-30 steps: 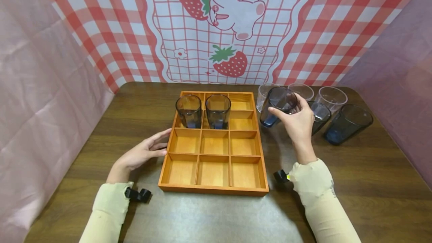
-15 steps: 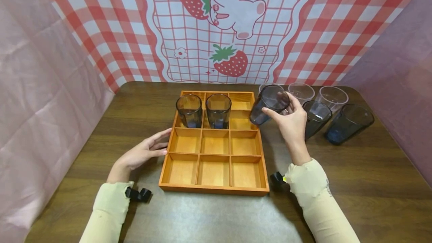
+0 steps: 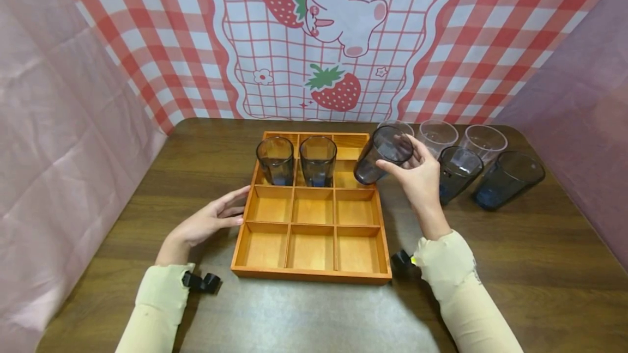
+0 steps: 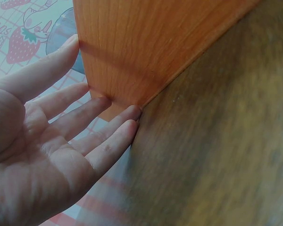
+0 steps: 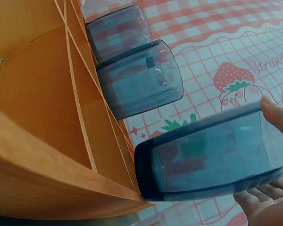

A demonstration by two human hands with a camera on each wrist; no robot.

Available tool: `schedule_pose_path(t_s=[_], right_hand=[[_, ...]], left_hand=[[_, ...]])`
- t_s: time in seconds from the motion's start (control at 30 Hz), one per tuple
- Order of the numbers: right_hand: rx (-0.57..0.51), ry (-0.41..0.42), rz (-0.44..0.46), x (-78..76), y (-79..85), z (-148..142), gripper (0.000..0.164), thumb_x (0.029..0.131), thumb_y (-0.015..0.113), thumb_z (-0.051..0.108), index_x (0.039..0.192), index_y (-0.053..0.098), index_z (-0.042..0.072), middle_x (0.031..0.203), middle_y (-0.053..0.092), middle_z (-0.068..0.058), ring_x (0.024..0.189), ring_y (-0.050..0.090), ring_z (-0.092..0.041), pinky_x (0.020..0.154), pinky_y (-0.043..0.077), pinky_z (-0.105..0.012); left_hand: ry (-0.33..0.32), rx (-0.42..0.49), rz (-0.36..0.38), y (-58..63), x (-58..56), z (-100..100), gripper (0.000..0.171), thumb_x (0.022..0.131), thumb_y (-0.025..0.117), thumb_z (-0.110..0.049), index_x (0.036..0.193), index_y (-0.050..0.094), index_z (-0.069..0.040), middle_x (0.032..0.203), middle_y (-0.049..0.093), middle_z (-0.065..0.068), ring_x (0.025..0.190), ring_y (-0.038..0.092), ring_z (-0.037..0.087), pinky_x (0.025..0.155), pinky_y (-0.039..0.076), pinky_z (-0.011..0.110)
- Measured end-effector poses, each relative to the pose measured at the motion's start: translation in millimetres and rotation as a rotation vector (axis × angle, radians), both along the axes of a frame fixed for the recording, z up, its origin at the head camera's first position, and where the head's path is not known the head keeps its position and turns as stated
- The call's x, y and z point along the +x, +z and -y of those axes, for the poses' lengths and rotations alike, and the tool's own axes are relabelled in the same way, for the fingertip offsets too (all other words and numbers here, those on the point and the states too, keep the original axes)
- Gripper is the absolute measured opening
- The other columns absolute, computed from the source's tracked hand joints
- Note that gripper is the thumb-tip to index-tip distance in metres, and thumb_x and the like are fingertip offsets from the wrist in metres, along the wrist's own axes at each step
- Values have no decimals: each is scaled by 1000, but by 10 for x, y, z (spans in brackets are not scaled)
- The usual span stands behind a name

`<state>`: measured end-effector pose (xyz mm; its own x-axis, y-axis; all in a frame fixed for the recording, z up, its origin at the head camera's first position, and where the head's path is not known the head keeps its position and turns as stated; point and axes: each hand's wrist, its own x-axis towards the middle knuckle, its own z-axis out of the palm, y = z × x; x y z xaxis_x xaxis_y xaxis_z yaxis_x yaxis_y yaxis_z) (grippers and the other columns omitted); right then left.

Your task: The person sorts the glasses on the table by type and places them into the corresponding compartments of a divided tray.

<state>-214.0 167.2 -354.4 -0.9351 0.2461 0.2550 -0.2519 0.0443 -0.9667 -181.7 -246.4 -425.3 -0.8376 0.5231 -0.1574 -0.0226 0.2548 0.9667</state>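
The right hand (image 3: 417,178) grips a blue-tinted glass tumbler (image 3: 375,159) near its rim, thumb on one side and fingers on the other. This tumbler is tilted, its base over the right edge of the wooden compartment tray (image 3: 309,275), beside the second row from the far end; base contact with the edge cannot be determined. The left hand (image 3: 206,222) has its fingers extended and slightly spread, fingertips against the tray's left wall. In that second row, a left tumbler (image 3: 276,165) and a middle tumbler (image 3: 318,165) stand upright. Right of the tray, two further tinted tumblers (image 3: 507,181) stand on the wood-grain table (image 3: 490,287), with three clear glasses (image 3: 483,140) behind, at the far side.
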Motion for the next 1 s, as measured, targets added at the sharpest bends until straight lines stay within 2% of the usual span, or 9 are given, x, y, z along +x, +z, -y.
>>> schedule_pose_path(t_s=[0.23,0.47,0.7,0.8,1.0], right_hand=[[90,39,38,-22,-45,22,72,72,79,-8,137,50,4,133,59,-19,109,62,-3,88,49,-9],[149,41,75,-22,-47,20,73,73,81,-2,139,49,5,134,59,-18,112,61,-7,86,48,-8],[201,102,101,-46,-33,3,75,76,80,0,143,45,3,138,55,-20,103,57,9,90,47,-8],[231,125,135,-52,-23,-4,76,76,81,4,143,45,5,138,56,-18,106,58,4,88,47,-7],[317,158,229,-93,28,-25,82,75,84,17,146,43,11,140,56,-13,115,59,-17,78,47,-5]], left_hand=[[5,-6,0,1,-1,5,72,97,58,-13,156,17,-10,163,12,17,141,29,48,112,29,59],[2,-5,-4,22,1,-4,72,97,58,-12,156,16,-9,163,12,18,141,29,48,112,29,60],[13,-11,5,24,5,0,72,97,58,-12,156,17,-10,163,12,17,141,29,48,113,27,60],[11,-9,3,19,7,-3,72,96,59,-13,156,18,-10,163,12,17,141,30,48,113,29,59],[3,-7,-4,6,2,-1,73,96,60,-15,156,18,-10,163,13,18,141,29,48,112,32,58]])
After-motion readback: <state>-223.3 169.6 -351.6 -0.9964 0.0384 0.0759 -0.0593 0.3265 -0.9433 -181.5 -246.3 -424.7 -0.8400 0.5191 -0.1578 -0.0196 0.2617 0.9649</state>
